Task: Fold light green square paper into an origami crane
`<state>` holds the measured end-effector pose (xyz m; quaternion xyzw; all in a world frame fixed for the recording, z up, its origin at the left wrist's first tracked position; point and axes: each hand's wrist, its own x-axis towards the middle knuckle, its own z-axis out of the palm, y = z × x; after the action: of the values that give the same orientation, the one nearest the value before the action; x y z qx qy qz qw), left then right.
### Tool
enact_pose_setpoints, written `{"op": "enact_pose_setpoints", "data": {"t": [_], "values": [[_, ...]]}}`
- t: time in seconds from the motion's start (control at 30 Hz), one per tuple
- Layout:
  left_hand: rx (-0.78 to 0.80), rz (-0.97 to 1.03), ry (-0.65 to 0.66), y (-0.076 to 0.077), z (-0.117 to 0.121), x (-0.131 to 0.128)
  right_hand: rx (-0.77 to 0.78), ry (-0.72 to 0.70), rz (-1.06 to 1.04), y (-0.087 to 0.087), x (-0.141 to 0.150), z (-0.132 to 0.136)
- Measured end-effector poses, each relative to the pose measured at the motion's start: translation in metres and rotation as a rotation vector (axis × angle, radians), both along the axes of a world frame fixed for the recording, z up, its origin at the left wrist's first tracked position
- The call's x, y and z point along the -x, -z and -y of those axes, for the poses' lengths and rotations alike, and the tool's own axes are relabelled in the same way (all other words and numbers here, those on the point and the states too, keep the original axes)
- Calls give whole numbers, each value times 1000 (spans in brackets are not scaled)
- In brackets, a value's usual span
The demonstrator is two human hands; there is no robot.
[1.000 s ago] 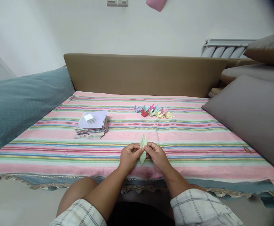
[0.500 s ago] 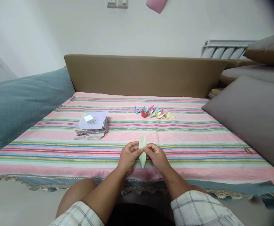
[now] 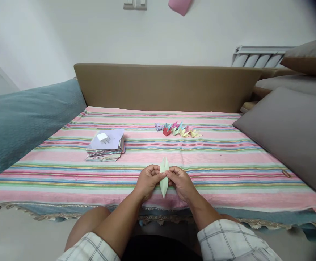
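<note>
Striped pink cloth (image 3: 214, 157); left hand (image 3: 148, 180), right hand (image 3: 181, 182): grip pinching slender, sharp-tipped, pale-green folded paper (image 3: 163, 187).

folded paper (image 3: 163, 186) in front, cranes (image 3: 175, 131) behind it, charger (image 3: 102, 137) on sheet stack (image 3: 116, 139) left, cushion (image 3: 293, 130) right

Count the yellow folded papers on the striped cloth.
2: one yellow folded paper at the front of the colorful paper cluster, and the second yellow paper just right of it, at the cluster's right end. Pieces overlap, so others may be hidden.
</note>
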<state>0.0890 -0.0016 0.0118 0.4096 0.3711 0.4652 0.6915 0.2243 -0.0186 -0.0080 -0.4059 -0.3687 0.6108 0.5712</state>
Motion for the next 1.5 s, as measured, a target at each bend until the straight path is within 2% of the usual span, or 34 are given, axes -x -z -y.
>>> {"op": "enact_pose_setpoints", "data": {"t": [0.17, 0.37, 0.7, 0.93, 1.1, 1.3, 1.5], "values": [[-74, -120, 51, 1, 0, 3, -49, -8, 12, -3, -3, -3], [-130, -173, 63, 4, 0, 3, -49, 28, -29, -1, -3, -3], [-76, -184, 132, 2, 3, 4, 51, -1, -151, -12, 1, 2], [-137, -255, 93, -1, 5, 0, -16, 61, -145, -6, 2, 0], [-164, -259, 83, 2, 4, -1, -50, 98, -117, 2, 2, -2], [-148, -235, 81, 7, 3, -1, -42, 114, -74, 0, 1, -3], [-151, -237, 86, 2, 6, -2, -29, 142, -102, -2, 1, -1]]}}
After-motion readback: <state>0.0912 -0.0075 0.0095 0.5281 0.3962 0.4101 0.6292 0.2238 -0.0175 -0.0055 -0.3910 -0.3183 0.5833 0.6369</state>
